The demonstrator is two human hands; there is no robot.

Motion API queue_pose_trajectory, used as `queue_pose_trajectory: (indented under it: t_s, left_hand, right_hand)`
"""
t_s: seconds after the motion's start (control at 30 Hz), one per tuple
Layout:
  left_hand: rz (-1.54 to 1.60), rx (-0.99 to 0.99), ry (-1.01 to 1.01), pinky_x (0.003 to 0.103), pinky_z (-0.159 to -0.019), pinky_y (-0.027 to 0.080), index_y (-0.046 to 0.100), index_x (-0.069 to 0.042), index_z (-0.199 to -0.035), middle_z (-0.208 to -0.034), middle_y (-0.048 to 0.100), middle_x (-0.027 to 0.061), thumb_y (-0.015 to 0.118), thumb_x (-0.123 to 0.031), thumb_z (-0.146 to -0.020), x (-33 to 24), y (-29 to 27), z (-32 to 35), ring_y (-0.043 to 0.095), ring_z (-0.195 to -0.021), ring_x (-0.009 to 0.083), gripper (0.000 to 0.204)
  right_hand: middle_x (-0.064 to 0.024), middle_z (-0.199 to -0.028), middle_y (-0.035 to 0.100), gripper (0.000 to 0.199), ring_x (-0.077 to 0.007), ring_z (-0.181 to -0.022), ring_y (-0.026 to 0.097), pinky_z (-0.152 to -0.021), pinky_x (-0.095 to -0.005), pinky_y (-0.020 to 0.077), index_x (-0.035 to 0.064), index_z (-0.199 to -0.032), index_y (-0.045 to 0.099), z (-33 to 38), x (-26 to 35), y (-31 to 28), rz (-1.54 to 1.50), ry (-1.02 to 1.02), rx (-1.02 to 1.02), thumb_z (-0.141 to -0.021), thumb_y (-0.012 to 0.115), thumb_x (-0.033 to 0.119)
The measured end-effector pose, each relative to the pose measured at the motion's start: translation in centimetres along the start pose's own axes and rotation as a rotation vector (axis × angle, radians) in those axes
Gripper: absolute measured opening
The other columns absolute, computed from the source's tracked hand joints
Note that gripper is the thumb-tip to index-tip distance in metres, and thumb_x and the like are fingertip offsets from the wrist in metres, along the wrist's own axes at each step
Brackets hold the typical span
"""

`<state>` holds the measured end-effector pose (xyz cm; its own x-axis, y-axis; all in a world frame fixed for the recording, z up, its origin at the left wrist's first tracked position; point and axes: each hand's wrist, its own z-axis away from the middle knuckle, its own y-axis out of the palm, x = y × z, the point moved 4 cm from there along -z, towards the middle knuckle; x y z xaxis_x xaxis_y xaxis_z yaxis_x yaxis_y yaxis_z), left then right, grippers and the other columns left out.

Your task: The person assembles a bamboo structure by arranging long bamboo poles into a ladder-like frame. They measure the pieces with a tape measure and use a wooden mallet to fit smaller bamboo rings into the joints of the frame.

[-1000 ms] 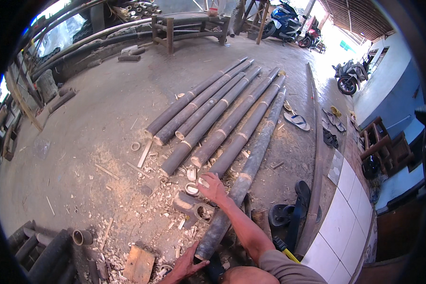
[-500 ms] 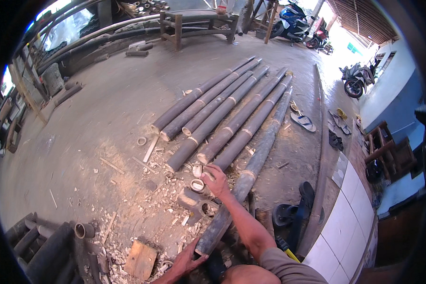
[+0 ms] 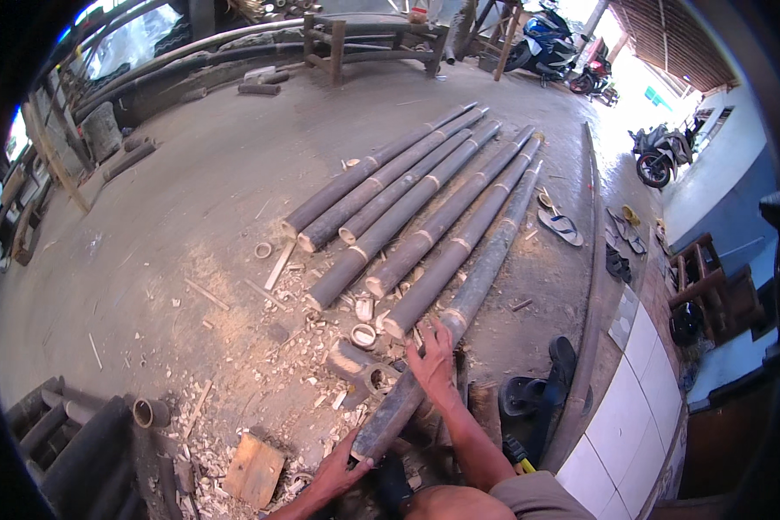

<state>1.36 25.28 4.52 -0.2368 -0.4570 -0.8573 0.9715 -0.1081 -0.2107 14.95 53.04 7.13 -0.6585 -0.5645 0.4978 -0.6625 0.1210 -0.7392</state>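
Observation:
A long grey-green bamboo pole (image 3: 481,282) slants from my lap away to the far right. Its cut near end is cupped by my left hand (image 3: 342,464), fingers closed around the edge. My right hand (image 3: 433,364) lies over the pole farther up, its fingers curled across the top. Just left of that hand are the near end of another bamboo pole (image 3: 429,290) and a short bamboo ring (image 3: 363,335). A thick bamboo offcut (image 3: 348,360) rests below the ring, partly behind the pole I hold.
Several more bamboo poles (image 3: 381,212) lie side by side ahead. Wood chips and a wooden block (image 3: 255,471) litter the floor at left. Dark sandals (image 3: 562,364), a yellow-and-black handle (image 3: 518,452) and a white tiled ledge (image 3: 611,425) are at right. Motorbikes (image 3: 542,43) stand far back.
My right hand has come back from beside the neighbouring pole's end onto the pole I hold. My left hand stays at the near end. The view has shifted slightly.

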Motion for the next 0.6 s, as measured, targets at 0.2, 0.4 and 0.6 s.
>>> queue_pose_trajectory:
  t_s: [0.2,0.4,0.6]
  left_hand:
    - [-0.014,0.006,-0.037,0.044,-0.119,0.038,0.029,0.003,-0.16,-0.155,0.046,0.031,0.076,-0.052,-0.09,-0.6,0.1,0.0,0.048,-0.143,0.0416,0.101]
    - [0.027,-0.04,-0.069,0.042,-0.112,0.044,0.036,-0.001,-0.158,-0.142,0.059,0.0298,0.081,-0.045,-0.088,-1.4,-0.5,0.2,0.058,-0.134,0.038,0.094]
    - [-0.031,-0.29,0.1,0.041,-0.109,0.047,0.045,0.002,-0.152,-0.136,0.064,0.0283,0.082,-0.032,-0.085,-1.5,-2.2,0.3,0.062,-0.129,0.0349,0.084]
  right_hand:
    - [-0.0311,-0.147,0.043,0.052,-0.0501,-0.136,0.04,-0.114,-0.0578,0.0374,-0.0058,-0.129,0.064,1.7,-1.5,0.2,0.075,0.121,-0.023,-0.083,0.075,0.017]
    - [-0.0321,-0.152,0.038,0.057,-0.0512,-0.141,0.037,-0.118,-0.0577,0.0331,-0.0055,-0.133,0.062,1.4,-1.7,1.0,0.026,0.159,-0.033,-0.083,0.076,0.017]
    - [-0.0313,-0.156,0.036,0.061,-0.0493,-0.144,0.036,-0.12,-0.0529,0.0337,-0.0062,-0.141,0.055,1.7,-1.3,0.9,-0.027,0.146,-0.038,-0.087,0.073,0.017]
